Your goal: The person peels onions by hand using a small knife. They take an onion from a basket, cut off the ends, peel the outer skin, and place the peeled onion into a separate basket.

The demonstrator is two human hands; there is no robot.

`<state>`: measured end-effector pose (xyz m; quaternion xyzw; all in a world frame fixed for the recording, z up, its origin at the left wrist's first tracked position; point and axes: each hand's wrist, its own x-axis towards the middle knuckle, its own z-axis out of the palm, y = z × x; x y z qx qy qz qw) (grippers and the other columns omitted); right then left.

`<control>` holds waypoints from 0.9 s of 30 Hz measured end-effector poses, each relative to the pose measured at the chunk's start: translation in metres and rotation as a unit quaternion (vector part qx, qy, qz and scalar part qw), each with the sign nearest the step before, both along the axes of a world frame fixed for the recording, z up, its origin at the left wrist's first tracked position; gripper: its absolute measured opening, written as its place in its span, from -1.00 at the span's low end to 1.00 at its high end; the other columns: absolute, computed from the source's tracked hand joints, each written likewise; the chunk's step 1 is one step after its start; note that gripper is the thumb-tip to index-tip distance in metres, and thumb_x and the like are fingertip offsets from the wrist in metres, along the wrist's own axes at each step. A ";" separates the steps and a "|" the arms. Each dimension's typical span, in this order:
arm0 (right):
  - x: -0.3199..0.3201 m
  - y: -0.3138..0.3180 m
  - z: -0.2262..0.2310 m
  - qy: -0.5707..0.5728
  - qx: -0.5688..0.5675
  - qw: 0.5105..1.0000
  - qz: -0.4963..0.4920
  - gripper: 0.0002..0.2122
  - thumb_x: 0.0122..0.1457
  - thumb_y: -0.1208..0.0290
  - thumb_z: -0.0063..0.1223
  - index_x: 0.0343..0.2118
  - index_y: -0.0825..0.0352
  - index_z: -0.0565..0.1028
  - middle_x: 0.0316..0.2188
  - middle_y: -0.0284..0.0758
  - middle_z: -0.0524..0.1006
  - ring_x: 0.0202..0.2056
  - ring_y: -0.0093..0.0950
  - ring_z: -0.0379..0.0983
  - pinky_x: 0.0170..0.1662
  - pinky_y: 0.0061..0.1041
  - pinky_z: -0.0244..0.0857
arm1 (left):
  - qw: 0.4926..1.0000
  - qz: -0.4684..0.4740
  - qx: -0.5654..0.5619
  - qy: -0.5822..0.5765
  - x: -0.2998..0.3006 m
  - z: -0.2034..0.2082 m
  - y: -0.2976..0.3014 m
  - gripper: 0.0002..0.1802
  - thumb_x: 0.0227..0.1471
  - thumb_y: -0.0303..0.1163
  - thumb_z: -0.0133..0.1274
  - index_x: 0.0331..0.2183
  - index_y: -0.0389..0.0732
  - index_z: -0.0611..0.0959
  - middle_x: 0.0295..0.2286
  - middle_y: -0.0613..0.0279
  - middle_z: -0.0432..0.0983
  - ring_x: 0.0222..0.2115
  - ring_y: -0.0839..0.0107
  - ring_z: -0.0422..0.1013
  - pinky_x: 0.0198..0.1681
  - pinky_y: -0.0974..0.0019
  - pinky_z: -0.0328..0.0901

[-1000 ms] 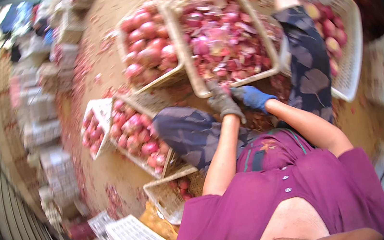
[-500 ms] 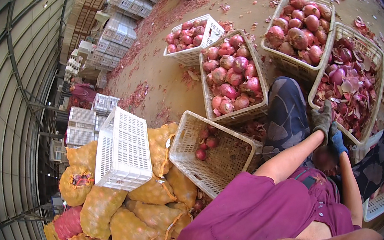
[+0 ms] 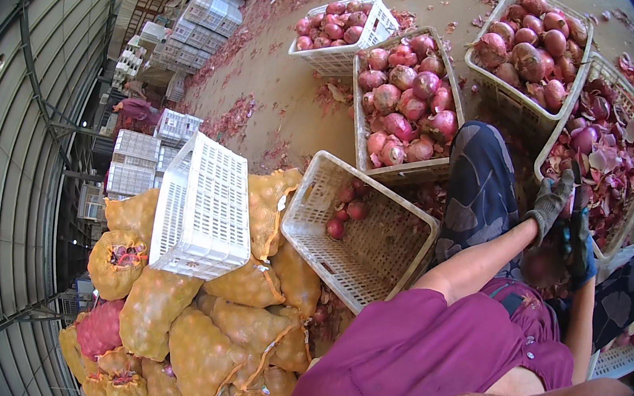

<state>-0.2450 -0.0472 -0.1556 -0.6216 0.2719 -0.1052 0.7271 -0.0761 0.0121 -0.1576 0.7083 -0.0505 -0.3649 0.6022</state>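
My left hand (image 3: 551,203), in a grey glove, is raised at the near rim of a crate of onion skins (image 3: 602,140). Its fingers are bent around something I cannot make out. Close beside it is my right hand (image 3: 578,250), in a blue glove with dark patches. A narrow dark shape rises from between the two hands; whether it is a tool or gloved fingers is unclear. Loose red-purple skins and a few red onions (image 3: 583,140) fill the crate just beyond the hands.
Crates of red onions (image 3: 409,98) stand ahead, another (image 3: 531,49) to the right. A mostly bare crate (image 3: 325,257) holds several small onions. Left are stacked yellow mesh sacks (image 3: 209,352) with a white crate (image 3: 202,209) on top. Skins litter the floor.
Both hands have moved slightly apart, and the right hand's glove shows longer and more upright. The whole view has shifted a little, so the crates appear farther right.
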 end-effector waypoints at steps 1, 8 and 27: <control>-0.003 -0.005 0.008 0.034 0.077 0.996 -0.019 -0.62 0.37 0.02 -0.14 0.13 0.10 0.36 -0.44 -0.64 0.35 -0.52 -0.77 0.24 -0.55 -0.75 0.11 | 0.998 -0.040 -0.036 0.022 0.002 0.008 0.003 -0.12 0.04 0.35 0.06 0.08 -0.24 0.43 -0.11 0.07 0.51 -0.11 0.30 0.44 -0.15 0.22 0.38; -0.008 -0.027 0.016 -0.073 -0.363 0.927 -0.052 -0.62 0.37 0.17 -0.09 0.18 0.19 0.35 -0.36 -0.59 0.39 -0.44 -0.78 0.29 -0.49 -0.78 0.11 | 0.896 -0.189 -0.231 0.330 0.006 0.097 0.047 -0.33 0.10 0.36 -0.01 0.09 0.18 0.51 -0.14 0.49 0.56 -0.18 0.48 0.47 -0.34 0.30 0.43; -0.009 -0.087 0.021 -0.033 0.195 0.960 -0.199 -0.63 0.33 0.38 -0.12 0.19 0.20 0.39 -0.53 -0.55 0.35 -0.69 -0.69 0.13 -0.64 -0.63 0.11 | 0.914 -0.243 0.026 -0.325 0.015 0.069 0.011 -0.13 -0.16 0.15 0.28 0.02 -0.28 0.42 -0.25 -0.06 0.50 -0.22 -0.03 0.44 -0.08 0.02 0.36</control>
